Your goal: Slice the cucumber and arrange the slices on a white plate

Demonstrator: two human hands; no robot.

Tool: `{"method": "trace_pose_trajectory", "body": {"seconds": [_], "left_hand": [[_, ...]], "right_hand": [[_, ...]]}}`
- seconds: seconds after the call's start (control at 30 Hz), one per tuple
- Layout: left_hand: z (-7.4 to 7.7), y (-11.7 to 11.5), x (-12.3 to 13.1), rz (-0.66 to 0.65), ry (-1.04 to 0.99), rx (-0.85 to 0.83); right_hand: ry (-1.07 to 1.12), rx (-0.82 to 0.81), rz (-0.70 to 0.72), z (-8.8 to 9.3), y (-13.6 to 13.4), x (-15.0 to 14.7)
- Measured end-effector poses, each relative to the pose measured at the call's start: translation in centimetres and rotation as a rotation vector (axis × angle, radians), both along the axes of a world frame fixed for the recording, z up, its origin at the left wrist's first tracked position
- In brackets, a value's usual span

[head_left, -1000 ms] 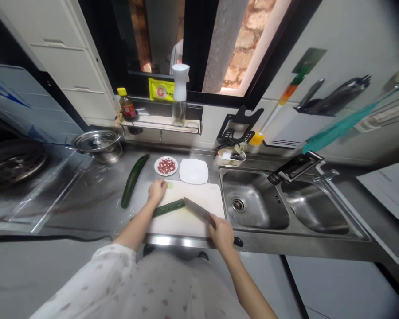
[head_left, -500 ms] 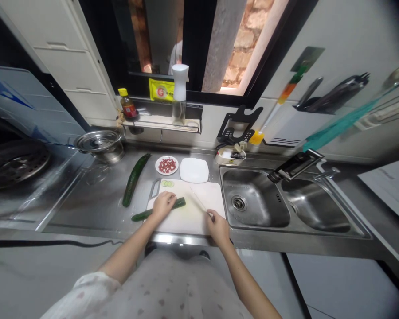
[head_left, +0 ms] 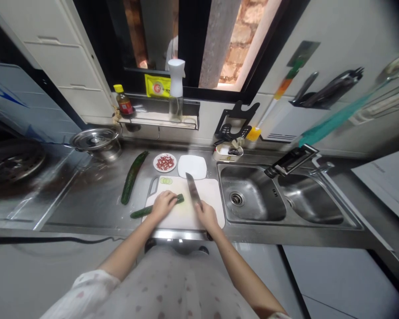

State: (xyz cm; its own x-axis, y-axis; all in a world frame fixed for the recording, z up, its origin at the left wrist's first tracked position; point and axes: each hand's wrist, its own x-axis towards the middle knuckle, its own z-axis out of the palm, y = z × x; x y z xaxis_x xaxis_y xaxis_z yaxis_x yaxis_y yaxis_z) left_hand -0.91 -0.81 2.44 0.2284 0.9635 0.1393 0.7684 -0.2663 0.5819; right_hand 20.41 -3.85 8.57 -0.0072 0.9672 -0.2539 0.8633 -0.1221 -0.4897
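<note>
My left hand (head_left: 164,204) presses down on a cucumber (head_left: 141,211) that lies across the white cutting board (head_left: 213,195), fingers curled over it near its cut right end. My right hand (head_left: 206,216) grips the handle of a knife (head_left: 193,190), whose blade points away from me just right of the cucumber's cut end. A few cucumber slices (head_left: 166,180) lie at the board's far left corner. A second, whole cucumber (head_left: 133,176) rests on the steel counter left of the board.
Behind the board stand a small plate of red bits (head_left: 164,162) and a white square plate (head_left: 192,167). A double sink (head_left: 256,199) with a tap (head_left: 292,160) is on the right. A lidded pot (head_left: 96,141) and a stove (head_left: 9,161) are at the left.
My left hand left the slices at the board's far corner and came down onto the cucumber. The knife swung from lying aslant to pointing away, close to the cucumber's cut end.
</note>
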Motion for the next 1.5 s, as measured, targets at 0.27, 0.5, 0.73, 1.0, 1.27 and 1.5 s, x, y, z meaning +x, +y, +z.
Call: {"method": "trace_pose_trajectory", "body": {"seconds": [0.27, 0.5, 0.73, 1.0, 1.27, 1.5], "left_hand": [[-0.9, 0.9, 0.6, -0.100, 0.036, 0.039], [-2.0, 1.3, 0.4, -0.172, 0.057, 0.013], [-2.3, 1.2, 0.3, -0.191, 0.055, 0.036], [-3.0, 1.3, 0.3, -0.208, 0.015, 0.129], [-3.2, 1.4, 0.3, -0.210, 0.014, 0.142], [-3.0, 1.3, 0.3, -0.212, 0.015, 0.131]], "right_hand": [[-0.208, -0.069, 0.104, 0.0, 0.9, -1.5], [-0.205, -0.099, 0.157, 0.1, 0.9, -2.5], [-0.188, -0.120, 0.154, 0.6, 1.1, -3.1], [-0.158, -0.154, 0.151, 0.9, 1.2, -3.5], [-0.154, -0.142, 0.148, 0.5, 1.1, -3.6], [-0.173, -0.127, 0.150, 0.3, 0.9, -3.6]]}}
